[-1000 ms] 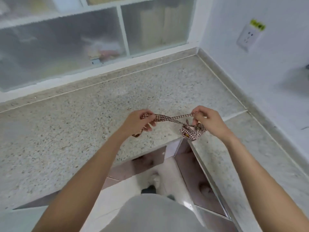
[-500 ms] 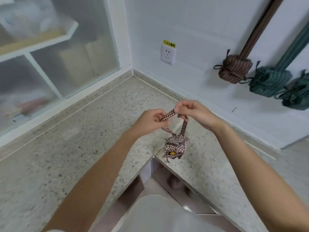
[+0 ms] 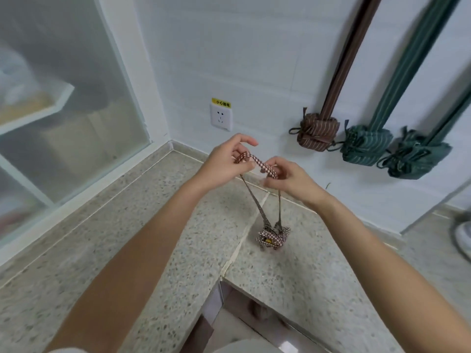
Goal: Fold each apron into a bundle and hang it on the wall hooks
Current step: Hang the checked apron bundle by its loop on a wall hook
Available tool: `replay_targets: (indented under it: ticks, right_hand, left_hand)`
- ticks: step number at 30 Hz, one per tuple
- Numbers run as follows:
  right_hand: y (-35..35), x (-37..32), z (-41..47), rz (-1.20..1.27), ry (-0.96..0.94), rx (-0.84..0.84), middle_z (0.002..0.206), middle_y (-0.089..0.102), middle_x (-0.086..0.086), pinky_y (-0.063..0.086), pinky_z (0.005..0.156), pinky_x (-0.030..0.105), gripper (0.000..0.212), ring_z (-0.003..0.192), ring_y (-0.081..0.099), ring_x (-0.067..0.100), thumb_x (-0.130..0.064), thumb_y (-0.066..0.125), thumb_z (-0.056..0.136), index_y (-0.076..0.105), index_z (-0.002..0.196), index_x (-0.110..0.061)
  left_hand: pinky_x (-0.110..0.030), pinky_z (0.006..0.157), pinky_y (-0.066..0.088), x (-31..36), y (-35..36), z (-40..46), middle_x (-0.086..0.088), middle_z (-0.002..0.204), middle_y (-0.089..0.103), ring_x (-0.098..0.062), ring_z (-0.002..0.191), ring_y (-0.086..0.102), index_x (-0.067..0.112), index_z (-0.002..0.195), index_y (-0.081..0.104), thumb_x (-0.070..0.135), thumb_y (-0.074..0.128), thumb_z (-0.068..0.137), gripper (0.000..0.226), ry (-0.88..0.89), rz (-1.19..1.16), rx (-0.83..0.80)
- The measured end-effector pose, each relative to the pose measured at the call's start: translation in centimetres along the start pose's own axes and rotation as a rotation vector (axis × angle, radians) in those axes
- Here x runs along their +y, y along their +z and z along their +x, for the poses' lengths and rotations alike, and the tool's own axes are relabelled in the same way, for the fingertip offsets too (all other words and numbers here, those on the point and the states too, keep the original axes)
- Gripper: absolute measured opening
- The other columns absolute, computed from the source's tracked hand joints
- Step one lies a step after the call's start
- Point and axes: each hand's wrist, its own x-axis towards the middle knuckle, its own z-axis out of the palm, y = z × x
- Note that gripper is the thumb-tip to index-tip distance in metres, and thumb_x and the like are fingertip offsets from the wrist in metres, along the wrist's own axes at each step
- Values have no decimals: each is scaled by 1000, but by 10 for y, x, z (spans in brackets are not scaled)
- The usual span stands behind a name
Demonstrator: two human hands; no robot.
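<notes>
A small brown-and-white checked apron bundle (image 3: 272, 236) hangs by its strap loop just above the speckled stone counter (image 3: 153, 225). My left hand (image 3: 224, 160) pinches the left end of the strap loop (image 3: 257, 161), and my right hand (image 3: 290, 178) pinches its right end, both raised above the counter corner. Two thin strap strands run down from my hands to the bundle. On the white wall to the right hang a brown striped bundle (image 3: 318, 135) and two green striped bundles (image 3: 367, 146) (image 3: 418, 160), each on a long strap.
A white wall socket (image 3: 221, 117) with a yellow label sits left of the hanging bundles. Frosted glass panels (image 3: 63, 110) in a white frame stand at the left. The counter is L-shaped, with a gap to the floor below.
The view swung right and up toward the wall. My hands rose and the strap lengthened, so the checked bundle now dangles lower beneath them over the counter.
</notes>
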Motion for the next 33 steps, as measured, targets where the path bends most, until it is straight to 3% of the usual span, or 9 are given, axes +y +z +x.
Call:
replay_targets:
  ticks: [3,6,10,13,16,19,22,27,33]
  right_hand:
    - [-14,-23,22,-29,-62,220,61,46,-6,36,64,35,14,62,41,14,-8,67,82,55,86,-14]
    - [-33,-38,38,-89,-113,343,58,46,-6,44,62,43,11,56,43,12,-13,65,84,55,83,-19]
    - [-54,-53,49,-149,-102,151,69,50,0,35,64,32,33,64,45,15,-19,72,80,53,107,-21]
    - [-60,-73,65,-80,-138,47,66,45,-5,32,62,27,43,64,42,12,-12,73,78,51,114,-20]
    - [-69,-96,86,-82,-224,230,64,45,-3,36,58,25,30,58,42,13,-7,68,81,53,104,-19]
    - [-91,-121,102,-1,-305,390,63,46,1,42,55,25,19,55,45,16,-9,63,85,52,91,-23]
    - [-119,-142,117,-64,-387,410,63,49,4,46,53,27,15,54,48,18,-13,66,85,53,80,-19]
    - [-153,-166,147,-310,-440,587,81,63,-4,47,71,23,16,72,61,7,-23,70,81,57,72,-22]
    - [-176,-177,191,-564,-488,860,76,59,-6,43,65,28,8,64,50,7,-24,64,80,58,76,-23]
  left_hand:
    - [-25,75,45,0,-11,25,7,83,57,-9,76,54,32,103,56,2,65,78,40,22,118,-2]
    - [-30,79,46,-8,-27,44,5,78,58,-9,72,55,28,93,61,12,65,84,19,-56,206,-14]
    - [-41,84,49,3,-40,65,-1,65,49,-3,51,50,17,78,58,16,50,95,18,-93,37,32]
    - [-31,70,50,33,-47,87,0,66,43,-4,52,43,16,78,55,13,49,95,18,15,-3,46]
    - [-16,60,43,58,-59,110,7,71,53,-1,60,50,17,88,57,14,60,89,5,110,22,53]
    - [-9,58,37,79,-74,134,6,73,54,3,60,51,17,95,52,11,66,85,18,212,-35,68]
    - [-14,63,38,95,-81,166,11,70,53,-1,63,48,20,80,50,9,69,82,22,347,-17,95]
    - [-12,67,39,110,-81,222,10,74,55,1,64,49,19,77,54,11,69,83,18,441,-91,179]
    - [-25,76,46,126,-76,282,10,84,65,-8,86,60,30,71,56,27,71,79,17,505,-54,532]
